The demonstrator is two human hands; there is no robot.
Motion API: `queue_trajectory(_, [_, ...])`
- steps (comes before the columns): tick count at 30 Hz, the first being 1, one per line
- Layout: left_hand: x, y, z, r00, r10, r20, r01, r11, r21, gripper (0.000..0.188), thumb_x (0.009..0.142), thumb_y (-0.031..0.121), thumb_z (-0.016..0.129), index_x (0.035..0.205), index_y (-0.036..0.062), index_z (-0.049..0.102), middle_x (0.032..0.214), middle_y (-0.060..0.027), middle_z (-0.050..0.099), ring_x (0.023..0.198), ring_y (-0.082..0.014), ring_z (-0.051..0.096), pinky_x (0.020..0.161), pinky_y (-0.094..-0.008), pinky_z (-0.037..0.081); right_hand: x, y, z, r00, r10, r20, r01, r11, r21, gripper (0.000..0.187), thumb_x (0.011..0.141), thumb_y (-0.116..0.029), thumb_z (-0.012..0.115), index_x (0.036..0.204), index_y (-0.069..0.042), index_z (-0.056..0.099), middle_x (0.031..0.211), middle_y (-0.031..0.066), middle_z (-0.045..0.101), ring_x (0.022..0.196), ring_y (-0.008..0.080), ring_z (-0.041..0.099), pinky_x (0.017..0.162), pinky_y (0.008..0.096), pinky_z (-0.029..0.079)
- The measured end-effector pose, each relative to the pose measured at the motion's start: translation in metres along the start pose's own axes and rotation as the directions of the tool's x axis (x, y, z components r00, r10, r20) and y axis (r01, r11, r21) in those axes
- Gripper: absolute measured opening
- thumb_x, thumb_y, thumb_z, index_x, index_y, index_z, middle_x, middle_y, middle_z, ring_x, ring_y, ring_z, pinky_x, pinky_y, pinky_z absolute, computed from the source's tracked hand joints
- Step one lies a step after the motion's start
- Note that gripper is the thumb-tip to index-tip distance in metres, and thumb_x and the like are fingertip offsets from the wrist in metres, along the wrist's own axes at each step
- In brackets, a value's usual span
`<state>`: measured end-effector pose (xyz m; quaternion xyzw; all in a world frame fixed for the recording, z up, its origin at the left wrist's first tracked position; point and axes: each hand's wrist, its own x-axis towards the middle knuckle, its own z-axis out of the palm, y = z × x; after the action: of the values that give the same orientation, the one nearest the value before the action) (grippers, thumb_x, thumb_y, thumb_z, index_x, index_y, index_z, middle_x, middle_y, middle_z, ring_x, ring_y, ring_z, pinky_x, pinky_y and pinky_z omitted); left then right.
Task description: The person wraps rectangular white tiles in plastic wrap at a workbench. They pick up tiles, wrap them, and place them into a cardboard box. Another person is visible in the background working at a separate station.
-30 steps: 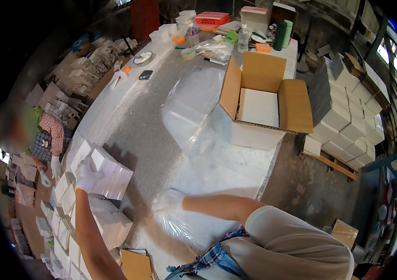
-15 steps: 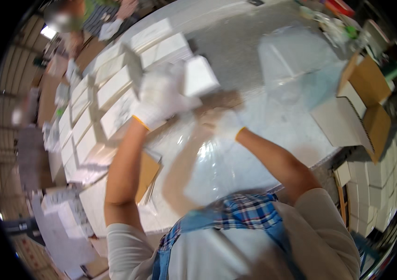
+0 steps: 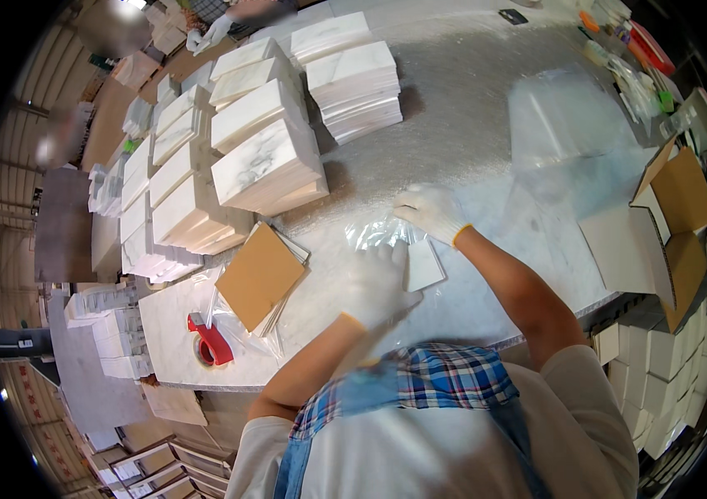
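Note:
Both my hands wear white gloves with yellow cuffs. My left hand (image 3: pixel 377 284) grips a white marble-look tile (image 3: pixel 427 268) low over the near middle of the table, and the tile shows at its right side. Further forward, my right hand (image 3: pixel 432 209) has its fingers bent at the edge of a shiny clear plastic bag (image 3: pixel 363 234). The bag lies flat between the two hands, partly hidden by the left one. Stacks of similar veined tiles (image 3: pixel 264 165) stand to the left.
Brown cardboard pieces (image 3: pixel 260 279) and a red tape dispenser (image 3: pixel 214 344) lie at near left. Clear plastic sheets (image 3: pixel 566 116) spread at far right, beside an open carton (image 3: pixel 628 249). White boxes (image 3: pixel 661 366) are stacked below the table's right edge. Another person's gloved hand (image 3: pixel 208 35) shows at far left.
My left hand has come back from the tile stacks toward me, bringing a tile down beside the plastic bag. My right hand has shifted slightly. The whole view has swung.

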<state>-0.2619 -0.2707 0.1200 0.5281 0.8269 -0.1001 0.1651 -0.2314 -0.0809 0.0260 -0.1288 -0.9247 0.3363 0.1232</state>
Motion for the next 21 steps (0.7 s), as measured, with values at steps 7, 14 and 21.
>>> queue_trajectory(7, [0.004,-0.004,0.013,0.997,0.065,-0.046,-0.067,0.997,-0.037,0.083,0.078,0.056,0.077,0.134,-0.0008,0.053,0.112,-0.0153,0.068,0.11,-0.0293,0.065,0.094,-0.0427,0.048,0.001,0.004,0.006,0.998,-0.042,-0.039,0.042,0.999,-0.01,0.022,0.092,-0.036,0.065,0.094,-0.017,0.078,0.097,0.0059,0.072,0.093,0.0284,0.069,0.082,0.0406,0.053])
queue_trajectory(14, [-0.005,-0.001,0.015,0.996,0.072,-0.044,-0.076,0.992,-0.099,0.082,0.077,0.055,0.079,0.131,-0.001,0.054,0.114,-0.017,0.067,0.112,-0.0328,0.063,0.098,-0.0439,0.046,0.005,0.008,0.014,0.996,-0.066,-0.066,0.065,0.998,-0.016,0.026,0.094,-0.037,0.063,0.098,-0.015,0.077,0.097,0.0079,0.072,0.094,0.0315,0.068,0.081,0.0437,0.053])
queue_trajectory(21, [-0.014,-0.004,0.015,0.982,0.035,-0.185,-0.079,0.968,-0.237,0.076,0.078,0.05,0.08,0.127,-0.0017,0.055,0.113,-0.0187,0.067,0.104,-0.0357,0.065,0.094,-0.0451,0.049,-0.002,-0.01,-0.002,1.0,0.026,-0.008,-0.024,0.983,0.183,0.025,0.094,-0.034,0.066,0.099,-0.012,0.078,0.096,0.0109,0.071,0.094,0.0328,0.067,0.083,0.0426,0.052])
